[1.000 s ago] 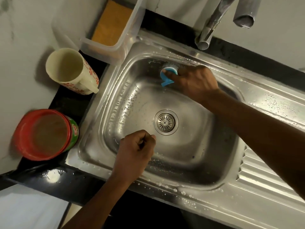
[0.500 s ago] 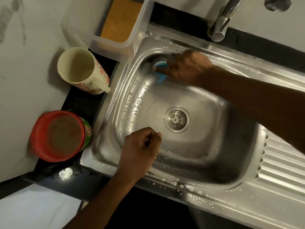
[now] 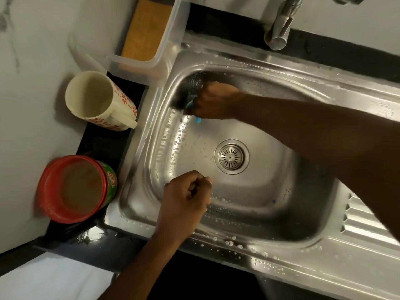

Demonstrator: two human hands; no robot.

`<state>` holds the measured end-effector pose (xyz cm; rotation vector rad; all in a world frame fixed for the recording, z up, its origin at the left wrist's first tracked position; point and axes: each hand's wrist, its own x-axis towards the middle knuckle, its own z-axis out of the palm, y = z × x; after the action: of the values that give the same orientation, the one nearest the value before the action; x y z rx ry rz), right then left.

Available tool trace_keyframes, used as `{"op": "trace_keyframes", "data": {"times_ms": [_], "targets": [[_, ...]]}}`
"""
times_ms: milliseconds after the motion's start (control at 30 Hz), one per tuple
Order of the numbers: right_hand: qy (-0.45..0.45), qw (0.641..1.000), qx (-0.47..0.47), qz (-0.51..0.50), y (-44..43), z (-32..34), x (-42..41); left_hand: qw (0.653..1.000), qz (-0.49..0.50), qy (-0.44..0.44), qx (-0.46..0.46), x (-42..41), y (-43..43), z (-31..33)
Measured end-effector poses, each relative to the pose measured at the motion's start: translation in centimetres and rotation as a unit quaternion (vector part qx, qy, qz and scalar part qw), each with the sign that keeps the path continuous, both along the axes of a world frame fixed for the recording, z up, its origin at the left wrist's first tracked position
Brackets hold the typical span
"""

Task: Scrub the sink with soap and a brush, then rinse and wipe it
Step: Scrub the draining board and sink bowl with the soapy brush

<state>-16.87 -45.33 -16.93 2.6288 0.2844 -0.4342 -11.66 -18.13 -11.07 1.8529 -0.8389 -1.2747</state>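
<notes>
A wet stainless steel sink (image 3: 270,215) fills the middle of the head view, with a round drain (image 3: 231,156) in its floor. My right hand (image 3: 214,100) grips a blue brush (image 3: 195,113) and holds it against the basin's far-left corner; only a bit of blue shows under the fingers. My left hand (image 3: 186,200) sits at the sink's near rim in a fist, fingers curled, nothing visible in it.
A tap spout (image 3: 279,29) hangs over the far rim. On the black counter to the left stand a floral cream mug (image 3: 97,98), a red-rimmed jar (image 3: 73,189) and a clear tub (image 3: 151,40) with an orange sponge. The ribbed drainboard (image 3: 363,226) lies to the right.
My right hand has slid the brush leftward along the far wall into the basin's far-left corner. The left fist has stayed at the near rim.
</notes>
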Motion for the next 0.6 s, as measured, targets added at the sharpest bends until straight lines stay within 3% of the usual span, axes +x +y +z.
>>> {"op": "trace_keyframes", "data": {"times_ms": [100, 167, 267, 333, 433, 467, 500, 567, 600], "targets": [[-0.15, 0.987, 0.02, -0.053, -0.9, 0.6, -1.9, 1.0, -0.006, 0.008, 0.007, -0.3, -0.1, 0.1], [-0.263, 0.959, 0.035, -0.102, -0.9, 1.5, -3.5, 1.0, -0.013, 0.018, 0.012, -0.4, 0.0, 0.2], [-0.327, 0.92, 0.057, -0.206, 0.4, -0.1, -5.5, 0.999, -0.027, 0.021, 0.018, -0.3, -0.1, 0.5], [-0.356, 0.878, 0.084, -0.31, 1.5, -1.3, -5.9, 0.999, -0.038, 0.009, 0.009, 0.1, -0.2, 0.7], [-0.385, 0.783, 0.143, -0.467, 3.7, -3.0, -6.9, 0.999, -0.047, -0.006, 0.003, 0.8, -0.2, 1.0], [-0.395, 0.742, 0.162, -0.518, 4.9, -3.5, -7.2, 0.999, -0.05, -0.006, 0.003, 1.1, -0.2, 1.2], [-0.418, 0.678, 0.195, -0.573, 6.2, -4.1, -7.3, 0.999, -0.052, -0.005, 0.004, 1.4, -0.2, 1.3], [-0.462, 0.471, 0.33, -0.675, 8.4, -4.4, -6.7, 0.999, -0.054, -0.004, 0.009, 1.9, -0.3, 1.6], [-0.482, 0.336, 0.411, -0.697, 9.1, -4.3, -5.8, 0.998, -0.054, -0.006, 0.01, 2.1, -0.4, 1.7]]}}
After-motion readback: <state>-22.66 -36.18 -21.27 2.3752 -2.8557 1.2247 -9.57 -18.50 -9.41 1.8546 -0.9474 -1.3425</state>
